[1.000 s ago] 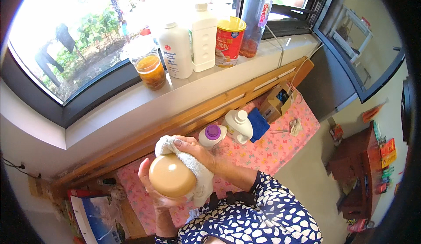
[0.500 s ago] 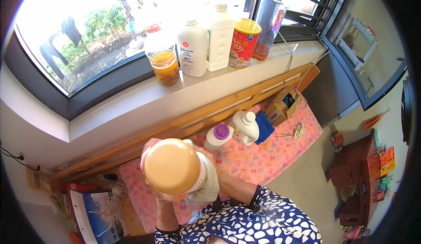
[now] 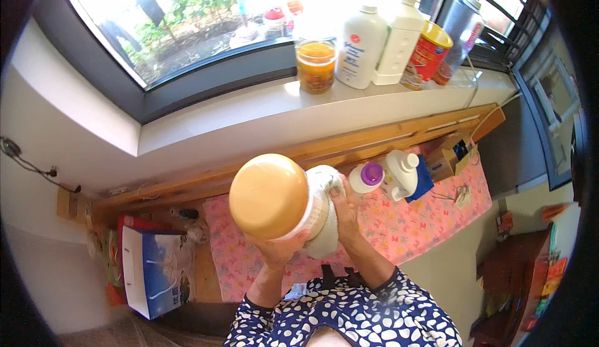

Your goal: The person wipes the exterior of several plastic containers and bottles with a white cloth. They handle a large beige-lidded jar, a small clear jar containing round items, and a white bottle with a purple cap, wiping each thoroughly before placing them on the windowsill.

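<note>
Two hands grasping a jar (image 3: 293, 203), cloth (image 3: 325, 183) at its side.
Clock positions are read from the jar, which is raised before the torso and tilted, tan lid (image 3: 266, 191) toward 9 o'clock. Left hand (image 3: 282, 248): grasping the jar from 6 o'clock. Right hand (image 3: 347, 212): at 3 o'clock, clamping the cloth against the jar wall. Purple-capped bottle (image 3: 364, 178) and white jug (image 3: 401, 173): 3 o'clock, on a pink sheet (image 3: 390, 234). Amber-filled cup (image 3: 316, 67): 12 o'clock, on the sill (image 3: 265, 107). Blue-and-white box (image 3: 156, 272): 8 o'clock.
</note>
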A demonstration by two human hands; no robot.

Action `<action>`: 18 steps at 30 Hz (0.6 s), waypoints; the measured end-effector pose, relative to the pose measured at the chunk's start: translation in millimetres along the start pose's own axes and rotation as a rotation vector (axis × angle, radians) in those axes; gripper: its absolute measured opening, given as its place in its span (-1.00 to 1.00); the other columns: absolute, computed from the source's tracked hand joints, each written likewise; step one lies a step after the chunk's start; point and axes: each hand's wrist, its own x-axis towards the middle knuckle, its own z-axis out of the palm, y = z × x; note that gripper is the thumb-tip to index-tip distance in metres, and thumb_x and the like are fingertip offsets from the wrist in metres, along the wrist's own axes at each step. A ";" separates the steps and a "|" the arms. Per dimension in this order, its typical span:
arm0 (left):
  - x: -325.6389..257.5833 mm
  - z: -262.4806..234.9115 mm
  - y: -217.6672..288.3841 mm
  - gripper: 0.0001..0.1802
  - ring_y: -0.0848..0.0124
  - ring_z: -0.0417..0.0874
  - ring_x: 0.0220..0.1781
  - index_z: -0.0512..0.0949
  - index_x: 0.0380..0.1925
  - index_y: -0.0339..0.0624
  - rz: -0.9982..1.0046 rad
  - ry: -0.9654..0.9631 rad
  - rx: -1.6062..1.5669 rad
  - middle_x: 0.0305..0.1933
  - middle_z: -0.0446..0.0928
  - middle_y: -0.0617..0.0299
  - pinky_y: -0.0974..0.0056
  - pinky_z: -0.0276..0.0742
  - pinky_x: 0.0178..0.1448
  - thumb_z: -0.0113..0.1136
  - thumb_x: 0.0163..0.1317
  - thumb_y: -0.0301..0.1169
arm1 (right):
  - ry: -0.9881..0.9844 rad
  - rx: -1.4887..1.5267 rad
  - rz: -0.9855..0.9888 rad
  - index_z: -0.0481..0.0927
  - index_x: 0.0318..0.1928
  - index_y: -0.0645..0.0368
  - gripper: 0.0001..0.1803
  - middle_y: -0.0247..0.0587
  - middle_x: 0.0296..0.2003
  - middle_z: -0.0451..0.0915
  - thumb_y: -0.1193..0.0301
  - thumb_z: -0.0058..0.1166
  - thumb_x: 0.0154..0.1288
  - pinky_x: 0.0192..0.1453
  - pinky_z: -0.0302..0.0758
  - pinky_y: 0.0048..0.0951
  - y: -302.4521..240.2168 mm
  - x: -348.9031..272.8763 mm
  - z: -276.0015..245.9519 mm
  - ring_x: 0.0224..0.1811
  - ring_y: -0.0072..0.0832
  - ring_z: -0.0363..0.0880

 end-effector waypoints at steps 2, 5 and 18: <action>-0.9 -7.4 -9.5 0.18 0.18 0.39 0.23 0.03 0.31 -0.27 0.035 0.013 -0.052 0.26 0.26 -0.01 0.07 0.36 0.28 0.59 -0.24 -0.14 | -0.081 -0.210 -0.108 0.41 0.11 0.30 -0.63 -0.10 -0.02 0.52 0.37 -0.09 0.38 0.15 0.37 -0.37 -12.4 -2.8 5.0 0.01 -0.36 0.48; -0.8 -11.0 -20.0 0.16 0.20 0.43 0.20 0.12 0.27 -0.29 0.105 0.022 -0.180 0.24 0.30 0.00 0.13 0.40 0.23 0.62 -0.32 -0.19 | -0.225 -0.417 -0.277 0.38 0.12 0.36 -0.62 -0.04 -0.04 0.52 0.38 -0.11 0.39 0.15 0.36 -0.35 -27.2 -0.1 11.4 0.04 -0.32 0.47; 38.6 -9.3 25.4 0.24 0.20 0.40 0.24 0.06 0.30 -0.32 0.247 -0.124 -0.187 0.26 0.28 -0.02 0.13 0.35 0.27 0.63 -0.38 -0.21 | -0.374 -0.099 -0.087 0.34 0.19 0.33 -0.54 -0.19 0.05 0.48 0.25 -0.16 0.44 0.22 0.28 -0.44 -67.1 11.6 26.7 0.11 -0.52 0.37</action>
